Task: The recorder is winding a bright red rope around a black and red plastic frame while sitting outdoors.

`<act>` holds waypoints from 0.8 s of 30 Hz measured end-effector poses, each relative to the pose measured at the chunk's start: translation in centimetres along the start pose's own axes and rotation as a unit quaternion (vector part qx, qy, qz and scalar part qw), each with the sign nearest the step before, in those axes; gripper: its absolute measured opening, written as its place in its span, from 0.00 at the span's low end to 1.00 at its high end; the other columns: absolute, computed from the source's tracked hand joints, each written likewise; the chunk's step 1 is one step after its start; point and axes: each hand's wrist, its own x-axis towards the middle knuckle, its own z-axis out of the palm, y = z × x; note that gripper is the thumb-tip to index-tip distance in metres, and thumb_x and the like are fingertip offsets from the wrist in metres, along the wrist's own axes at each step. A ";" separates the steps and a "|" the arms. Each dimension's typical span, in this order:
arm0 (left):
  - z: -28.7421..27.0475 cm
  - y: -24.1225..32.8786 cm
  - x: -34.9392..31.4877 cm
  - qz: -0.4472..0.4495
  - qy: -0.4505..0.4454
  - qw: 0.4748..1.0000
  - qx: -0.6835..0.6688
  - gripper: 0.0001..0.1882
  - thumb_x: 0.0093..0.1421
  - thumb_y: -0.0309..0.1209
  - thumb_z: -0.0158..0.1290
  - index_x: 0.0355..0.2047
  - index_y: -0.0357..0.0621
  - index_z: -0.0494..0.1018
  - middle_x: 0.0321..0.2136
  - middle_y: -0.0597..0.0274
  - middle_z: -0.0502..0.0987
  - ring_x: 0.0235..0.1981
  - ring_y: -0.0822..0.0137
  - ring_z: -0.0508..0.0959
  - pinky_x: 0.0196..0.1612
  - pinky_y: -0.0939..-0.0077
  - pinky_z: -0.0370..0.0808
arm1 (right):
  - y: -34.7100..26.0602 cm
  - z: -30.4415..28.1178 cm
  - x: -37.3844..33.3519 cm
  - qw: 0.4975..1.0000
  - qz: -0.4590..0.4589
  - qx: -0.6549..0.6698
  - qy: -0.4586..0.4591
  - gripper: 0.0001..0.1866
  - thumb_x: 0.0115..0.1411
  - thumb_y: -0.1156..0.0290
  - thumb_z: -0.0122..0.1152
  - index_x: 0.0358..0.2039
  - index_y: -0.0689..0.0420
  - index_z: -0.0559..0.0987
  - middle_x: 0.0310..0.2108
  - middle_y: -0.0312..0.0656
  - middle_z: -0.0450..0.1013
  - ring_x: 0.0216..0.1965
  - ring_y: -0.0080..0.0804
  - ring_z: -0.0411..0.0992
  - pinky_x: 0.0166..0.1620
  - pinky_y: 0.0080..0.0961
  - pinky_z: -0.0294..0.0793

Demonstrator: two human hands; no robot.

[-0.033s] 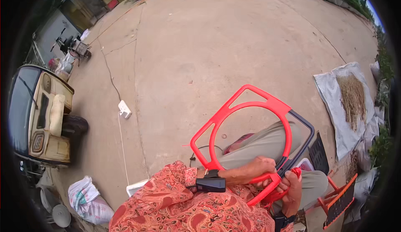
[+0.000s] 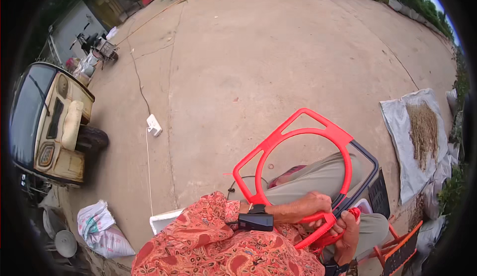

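Where two bare hands meet, one frame [image 2: 346, 167] (red, with one round ring and a dark stretch along its right side) lies tilted over the person's legs. One red bundle [image 2: 355, 212] sits beside its lower right corner, and two black wrist devices show, one per arm. On the ground around are one power strip [image 2: 154, 125], one sack [image 2: 107, 236] and one pale sheet [image 2: 396, 147] bearing dried stalks; one motorbike [image 2: 102, 48] stands far left. The left hand [image 2: 315, 205] reaches across from the left, forearm nearly level, knuckles up, fingers curled round the frame's lower bar. The right hand [image 2: 348, 229] rises from below, wrist upright, fingers bent tightly about the bundle, just beside the left.
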 end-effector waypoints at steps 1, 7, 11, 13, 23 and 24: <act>0.3 0.3 -0.3 0.019 0.017 1.000 0.002 0.08 0.60 0.32 0.51 0.29 0.40 0.69 0.17 0.61 0.74 0.12 0.74 0.72 0.12 0.84 0.65 | -0.1 1.0 -0.3 0.999 -0.014 -0.009 0.029 0.11 0.57 0.72 0.55 0.28 0.49 0.61 0.12 0.27 0.54 0.09 0.15 0.53 0.12 0.16 0.58; 0.0 1.5 -0.7 -0.006 0.031 0.999 0.031 0.09 0.54 0.30 0.57 0.27 0.36 0.71 0.16 0.63 0.74 0.10 0.77 0.69 0.11 0.84 0.64 | 0.4 2.3 1.1 1.000 -0.022 -0.010 -0.003 0.10 0.58 0.74 0.52 0.28 0.49 0.61 0.12 0.27 0.54 0.09 0.15 0.53 0.12 0.17 0.59; 0.1 2.6 -0.8 -0.008 0.008 1.000 0.018 0.11 0.50 0.28 0.59 0.28 0.33 0.70 0.19 0.59 0.77 0.11 0.76 0.71 0.12 0.85 0.63 | 1.1 2.2 1.7 0.997 -0.021 0.065 -0.027 0.09 0.59 0.72 0.51 0.27 0.49 0.60 0.12 0.28 0.53 0.10 0.16 0.53 0.12 0.17 0.59; 0.2 2.3 -1.1 0.006 0.008 1.000 0.025 0.12 0.50 0.27 0.58 0.30 0.31 0.69 0.22 0.53 0.79 0.12 0.74 0.73 0.12 0.85 0.65 | 1.0 1.8 2.0 0.998 0.001 0.053 -0.042 0.09 0.59 0.72 0.51 0.25 0.49 0.61 0.12 0.27 0.54 0.10 0.16 0.54 0.12 0.17 0.60; 0.6 0.0 0.9 -0.104 0.029 0.993 0.056 0.07 0.52 0.28 0.60 0.27 0.41 0.73 0.16 0.70 0.73 0.12 0.80 0.68 0.14 0.87 0.61 | 1.3 0.6 -0.6 0.998 -0.029 0.053 0.005 0.08 0.58 0.74 0.55 0.28 0.51 0.64 0.13 0.29 0.55 0.11 0.16 0.54 0.14 0.17 0.59; 0.3 0.0 1.3 -0.106 0.042 0.990 0.079 0.08 0.53 0.29 0.60 0.28 0.41 0.72 0.16 0.70 0.73 0.12 0.80 0.68 0.14 0.87 0.61 | 1.4 0.6 -0.6 0.997 -0.041 0.064 -0.004 0.07 0.58 0.73 0.55 0.28 0.53 0.65 0.14 0.30 0.57 0.13 0.17 0.55 0.15 0.17 0.60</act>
